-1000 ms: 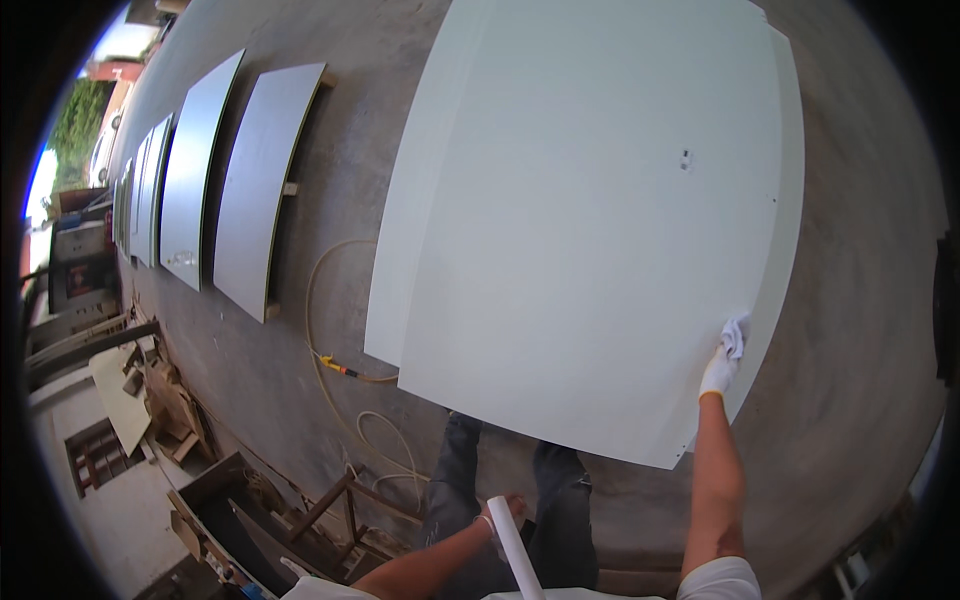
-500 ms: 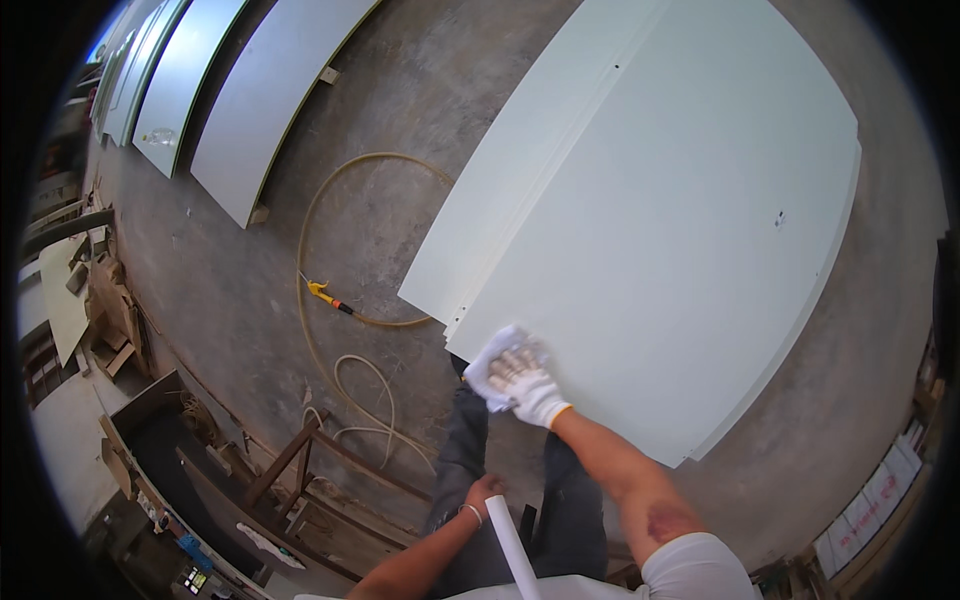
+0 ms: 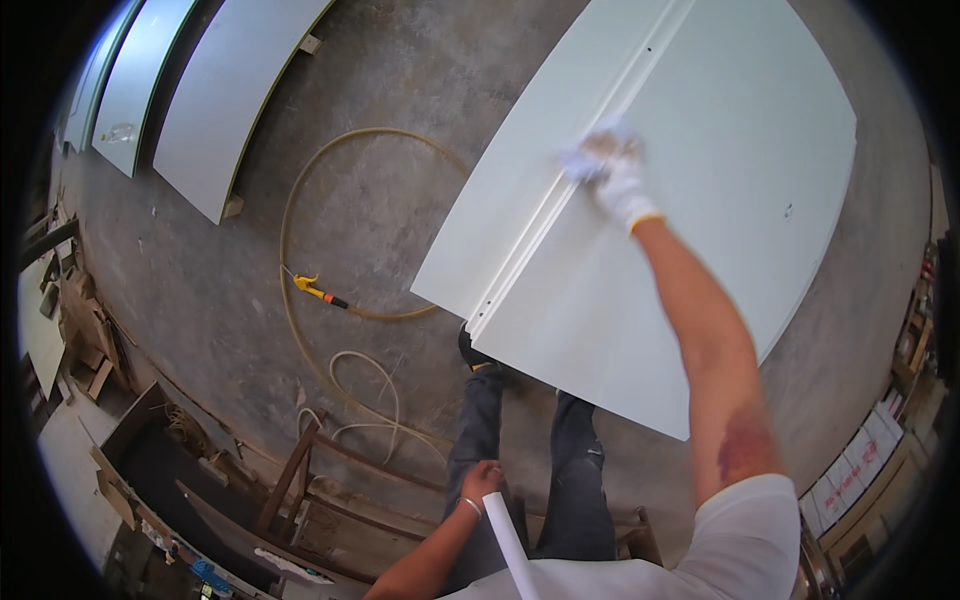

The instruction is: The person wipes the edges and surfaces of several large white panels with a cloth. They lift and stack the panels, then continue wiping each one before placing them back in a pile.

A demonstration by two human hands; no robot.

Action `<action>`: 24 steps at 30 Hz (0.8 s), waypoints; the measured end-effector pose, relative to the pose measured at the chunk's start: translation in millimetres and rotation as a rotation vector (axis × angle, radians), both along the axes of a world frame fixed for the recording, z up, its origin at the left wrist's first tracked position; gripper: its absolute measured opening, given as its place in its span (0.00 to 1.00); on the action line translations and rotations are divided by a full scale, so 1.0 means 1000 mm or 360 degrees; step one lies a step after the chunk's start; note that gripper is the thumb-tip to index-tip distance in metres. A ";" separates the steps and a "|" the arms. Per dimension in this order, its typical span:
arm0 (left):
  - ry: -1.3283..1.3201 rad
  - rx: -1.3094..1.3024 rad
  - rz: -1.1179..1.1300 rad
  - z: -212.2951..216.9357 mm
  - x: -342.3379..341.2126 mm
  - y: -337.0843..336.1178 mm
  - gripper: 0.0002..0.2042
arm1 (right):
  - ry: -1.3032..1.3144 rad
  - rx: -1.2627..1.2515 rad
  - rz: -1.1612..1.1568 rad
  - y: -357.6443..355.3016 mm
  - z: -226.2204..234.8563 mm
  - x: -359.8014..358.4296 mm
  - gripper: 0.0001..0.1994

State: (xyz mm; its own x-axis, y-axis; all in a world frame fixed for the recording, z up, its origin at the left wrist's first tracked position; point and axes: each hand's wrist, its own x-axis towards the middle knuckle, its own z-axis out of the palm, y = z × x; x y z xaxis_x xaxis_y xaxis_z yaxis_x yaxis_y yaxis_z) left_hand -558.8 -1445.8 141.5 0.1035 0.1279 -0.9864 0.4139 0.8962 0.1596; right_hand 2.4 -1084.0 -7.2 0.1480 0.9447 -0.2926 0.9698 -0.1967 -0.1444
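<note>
My right hand (image 3: 620, 182), in a white knit glove, presses a white cloth (image 3: 590, 160) onto a large pale green-white panel (image 3: 730, 200). Cloth and fingers are smeared by motion, on the long groove (image 3: 540, 215) that runs along the panel. Bare but for a white band at the wrist, my left hand (image 3: 482, 481) rests on my left thigh with its fingers curled in. Nothing shows in it. A white tube-like strip (image 3: 508, 545) rises from the lower edge beside that hand.
A yellow air blow gun (image 3: 312, 287) on a coiled tan hose (image 3: 290, 220) lies on the concrete floor. More panels (image 3: 235, 80) lie at the far left. A wooden frame (image 3: 330, 455) and a dark open box (image 3: 190, 470) stand near left; white cartons (image 3: 850, 465) line the right.
My right hand has swept the cloth forward and right, from the panel's near corner up along the groove. My left hand stays on my thigh. The view has shifted slightly.
</note>
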 end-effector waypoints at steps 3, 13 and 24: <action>0.0040 0.0018 0.0038 0.001 -0.002 0.021 0.12 | -0.0005 0.0280 -0.0642 0.046 -0.006 0.059 0.29; 0.0229 -0.0069 0.0119 0.015 0.011 0.037 0.12 | 0.0295 -0.0345 0.0549 -0.062 0.040 -0.073 0.37; 0.0190 -0.0120 0.0163 0.018 0.099 0.020 0.13 | -0.0129 0.0646 -0.0514 0.108 -0.028 0.186 0.25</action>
